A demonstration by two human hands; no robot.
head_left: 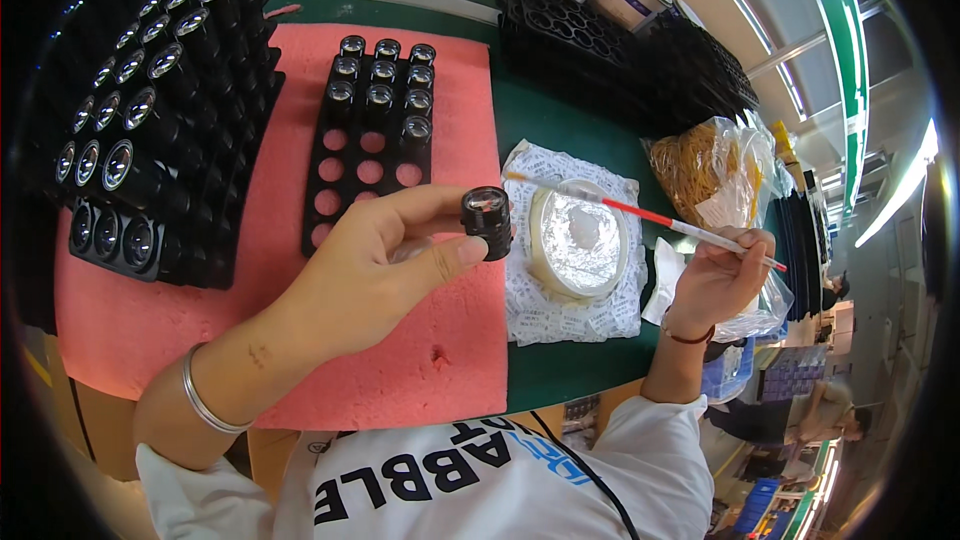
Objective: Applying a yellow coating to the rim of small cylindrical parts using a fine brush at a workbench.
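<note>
Letting the brush (637, 212) wander is your likeliest trouble here: you grip it near the tail of its handle, so a small turn of the wrist would swing the bristles widely and could smear the clear face of the black lens cylinder (486, 230). The bristles sit just beside that cylinder in this view; you cannot judge from here how much depth separates them, nor whether they are wet. If they are, a drip could land on the right edge of the pink foam mat (465, 350) or the upper left corner of the printed sheet (540, 328) under the round dish (584, 294). The dish itself could be tipped by a dropped right wrist. Your left forearm lies across the mat close to the holed black tray (350, 155), so a careless sweep might nudge its near end and the cylinders standing toward its far edge.

Your left hand (385, 265) reaches in from the mat's near edge, thumb and fingers closed around the cylinder's side, lens end up, above the mat's right edge and left of the dish. Your right hand (720, 285) is raised beyond the sheet's right edge, fingers pinched together on the brush, its handle slanting across above the dish toward the left.
</note>
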